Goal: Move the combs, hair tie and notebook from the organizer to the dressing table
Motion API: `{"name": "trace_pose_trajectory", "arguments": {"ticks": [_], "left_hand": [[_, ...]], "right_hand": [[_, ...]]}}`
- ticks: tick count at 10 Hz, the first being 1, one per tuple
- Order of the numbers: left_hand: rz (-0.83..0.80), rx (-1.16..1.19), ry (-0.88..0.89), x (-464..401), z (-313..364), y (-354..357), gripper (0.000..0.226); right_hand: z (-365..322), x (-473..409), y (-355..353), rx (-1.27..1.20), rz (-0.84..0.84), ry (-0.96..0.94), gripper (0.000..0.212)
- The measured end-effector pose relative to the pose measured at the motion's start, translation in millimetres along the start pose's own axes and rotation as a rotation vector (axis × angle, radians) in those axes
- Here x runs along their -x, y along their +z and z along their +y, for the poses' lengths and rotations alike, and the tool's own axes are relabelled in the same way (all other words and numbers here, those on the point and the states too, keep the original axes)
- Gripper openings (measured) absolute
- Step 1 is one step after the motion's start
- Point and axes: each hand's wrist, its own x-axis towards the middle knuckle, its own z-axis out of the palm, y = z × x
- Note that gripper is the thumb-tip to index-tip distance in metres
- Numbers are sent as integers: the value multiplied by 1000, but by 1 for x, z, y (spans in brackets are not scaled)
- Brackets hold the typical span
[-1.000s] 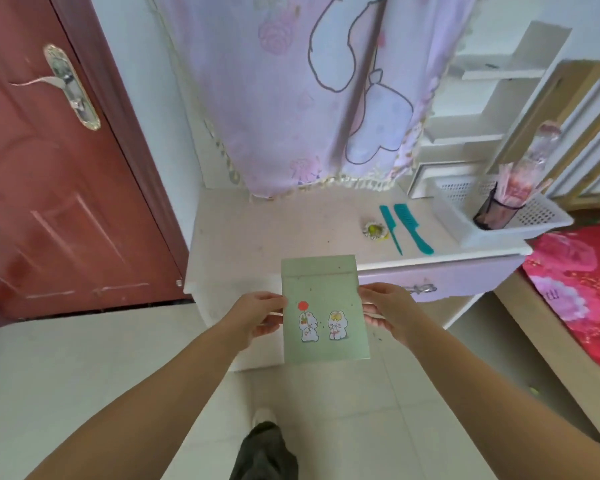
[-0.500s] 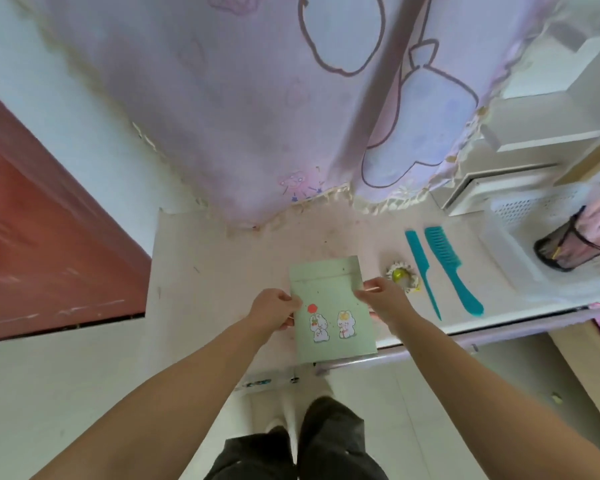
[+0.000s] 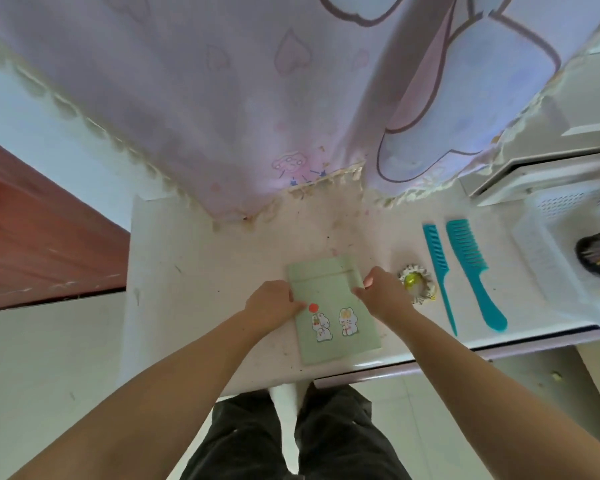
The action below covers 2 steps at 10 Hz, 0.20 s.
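Note:
A pale green notebook with two cartoon animals on its cover lies flat on the dressing table, near the front edge. My left hand grips its left edge and my right hand grips its right edge. Just right of my right hand lies a white hair tie with a yellow bead. Further right, two teal combs lie side by side: a thin tail comb and a wide-toothed comb. The white organizer basket stands at the table's right end.
A dark mesh cup with pink items stands inside the basket. A pink cartoon curtain hangs over the back of the table. White shelves rise at the right, and a red door is at the left.
I have stepped up to the table and brought the notebook forward and down, from held in the air before the table to lying flat on the tabletop, both hands still on it.

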Motion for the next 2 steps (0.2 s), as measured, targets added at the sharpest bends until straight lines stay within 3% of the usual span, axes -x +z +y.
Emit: {"name": "trace_pose_trajectory", "arguments": {"ticks": [2], "left_hand": [[-97, -119, 221, 13, -18, -11, 28]], "right_hand": [[-5, 20, 4, -83, 93, 60, 38]]}}
